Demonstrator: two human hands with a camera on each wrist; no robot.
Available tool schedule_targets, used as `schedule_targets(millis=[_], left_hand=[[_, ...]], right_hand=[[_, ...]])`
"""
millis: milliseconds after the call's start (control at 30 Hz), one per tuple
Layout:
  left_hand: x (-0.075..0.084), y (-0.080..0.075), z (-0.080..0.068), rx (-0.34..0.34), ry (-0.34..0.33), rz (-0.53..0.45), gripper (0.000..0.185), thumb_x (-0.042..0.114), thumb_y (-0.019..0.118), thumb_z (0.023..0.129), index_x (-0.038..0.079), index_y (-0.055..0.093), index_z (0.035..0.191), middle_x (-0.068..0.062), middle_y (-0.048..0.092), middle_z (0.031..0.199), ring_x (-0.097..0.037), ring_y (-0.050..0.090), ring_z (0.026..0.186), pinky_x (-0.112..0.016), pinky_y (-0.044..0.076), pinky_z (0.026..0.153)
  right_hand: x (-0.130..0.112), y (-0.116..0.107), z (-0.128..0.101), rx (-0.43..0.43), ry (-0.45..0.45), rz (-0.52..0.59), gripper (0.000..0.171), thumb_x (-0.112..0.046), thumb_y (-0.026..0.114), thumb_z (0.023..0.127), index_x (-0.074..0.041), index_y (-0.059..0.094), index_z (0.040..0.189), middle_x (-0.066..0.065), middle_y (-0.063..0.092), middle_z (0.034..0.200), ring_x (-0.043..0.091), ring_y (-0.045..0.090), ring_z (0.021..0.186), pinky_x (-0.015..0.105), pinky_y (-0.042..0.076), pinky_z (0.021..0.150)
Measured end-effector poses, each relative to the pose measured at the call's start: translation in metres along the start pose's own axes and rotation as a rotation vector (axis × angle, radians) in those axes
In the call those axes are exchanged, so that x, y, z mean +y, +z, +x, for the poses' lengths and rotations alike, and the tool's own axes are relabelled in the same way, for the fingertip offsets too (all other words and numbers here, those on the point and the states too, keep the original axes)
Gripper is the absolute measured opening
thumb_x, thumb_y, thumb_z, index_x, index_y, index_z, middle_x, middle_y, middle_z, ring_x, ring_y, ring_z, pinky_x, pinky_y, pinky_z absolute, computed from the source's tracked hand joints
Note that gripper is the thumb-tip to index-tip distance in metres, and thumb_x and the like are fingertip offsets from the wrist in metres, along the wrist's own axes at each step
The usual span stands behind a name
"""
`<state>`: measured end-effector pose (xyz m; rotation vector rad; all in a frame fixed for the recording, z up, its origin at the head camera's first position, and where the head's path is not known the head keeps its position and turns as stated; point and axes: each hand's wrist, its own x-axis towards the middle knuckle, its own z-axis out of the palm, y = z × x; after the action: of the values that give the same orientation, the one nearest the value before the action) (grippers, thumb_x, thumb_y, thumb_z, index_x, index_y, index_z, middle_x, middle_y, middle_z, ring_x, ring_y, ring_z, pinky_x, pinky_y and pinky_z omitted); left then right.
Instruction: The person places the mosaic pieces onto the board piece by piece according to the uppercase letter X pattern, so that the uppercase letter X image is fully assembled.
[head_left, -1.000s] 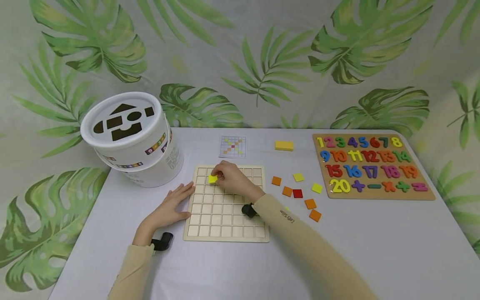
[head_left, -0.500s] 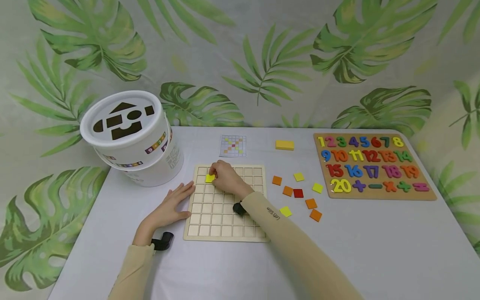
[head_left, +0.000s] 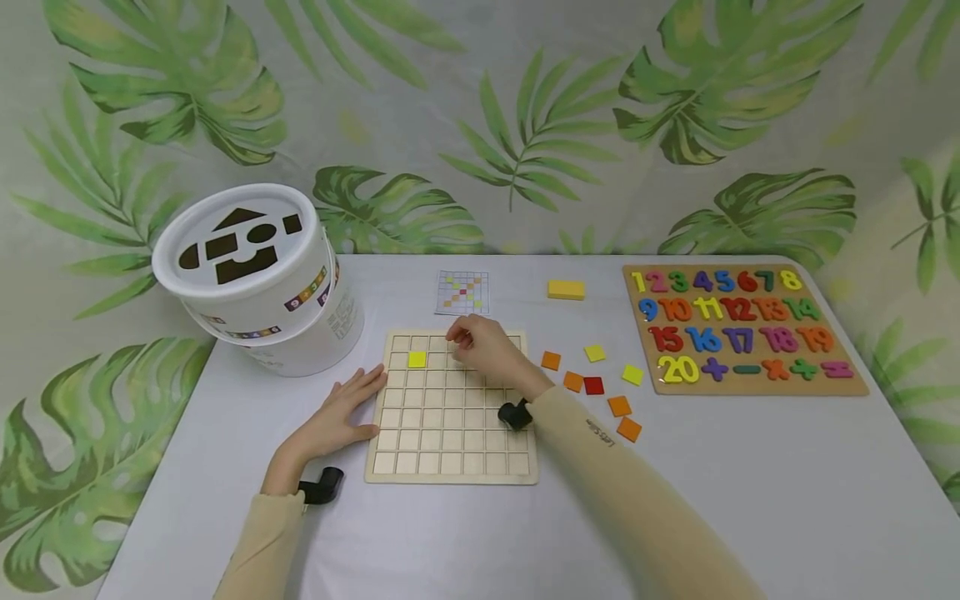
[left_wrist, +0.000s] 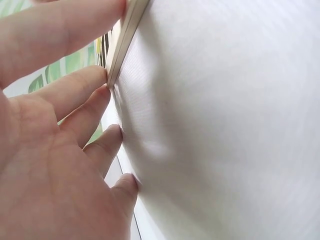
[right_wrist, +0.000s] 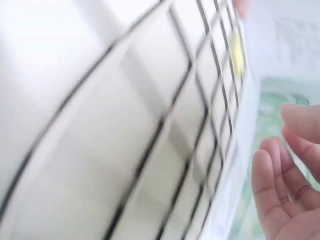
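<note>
A wooden grid board (head_left: 450, 478) lies on the white table. One yellow square tile (head_left: 417, 359) sits in its second row from the back, second column from the left. My left hand (head_left: 335, 423) rests at the board's left side, fingers spread; its fingertips touch the board edge (left_wrist: 119, 55) in the left wrist view. Over the back part of the grid hovers my right hand (head_left: 491, 353). Its fingers are loosely curled with nothing between them, and thumb and fingertips are apart in the right wrist view. That forearm hides part of the board's right side.
Several loose orange, yellow and one red tile (head_left: 594, 386) lie right of the board. Behind it are a printed pattern card (head_left: 462, 292) and a yellow block (head_left: 566, 289). A white bucket (head_left: 300, 333) stands at left; a number puzzle board (head_left: 750, 389) lies at right.
My right hand has set the yellow tile in the grid, let go of it and moved right. A loose yellow tile is now hidden by the right sleeve. The left hand stays put.
</note>
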<state>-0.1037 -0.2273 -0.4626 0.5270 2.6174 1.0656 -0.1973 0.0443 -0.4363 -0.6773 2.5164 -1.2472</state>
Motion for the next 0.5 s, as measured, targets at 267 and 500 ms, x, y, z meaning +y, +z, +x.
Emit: schedule_targets(millis=[267,500], left_hand=[[-0.002,0.000,0.000,0.001,0.001,-0.011,0.077,0.004,0.070,0.079,-0.004,0.032,0.146,-0.017,0.021,0.156,-0.042,0.007,0.142,-0.062,-0.004,0.110],[-0.002,0.000,0.000,0.001,0.015,-0.029,0.077,0.005,0.070,0.079,-0.005,0.032,0.145,-0.017,0.021,0.156,-0.042,0.007,0.142,-0.063,-0.005,0.110]], right_hand=[[0.046,-0.062,-0.058,0.172,0.045,0.021,0.019,0.001,0.065,0.086,0.003,0.065,0.104,0.015,0.065,0.099,0.024,0.058,0.087,0.037,0.052,0.081],[0.077,-0.079,-0.091,0.169,0.144,-0.045,0.021,-0.005,0.066,0.088,0.001,0.063,0.108,0.012,0.063,0.102,0.027,0.056,0.091,0.043,0.051,0.086]])
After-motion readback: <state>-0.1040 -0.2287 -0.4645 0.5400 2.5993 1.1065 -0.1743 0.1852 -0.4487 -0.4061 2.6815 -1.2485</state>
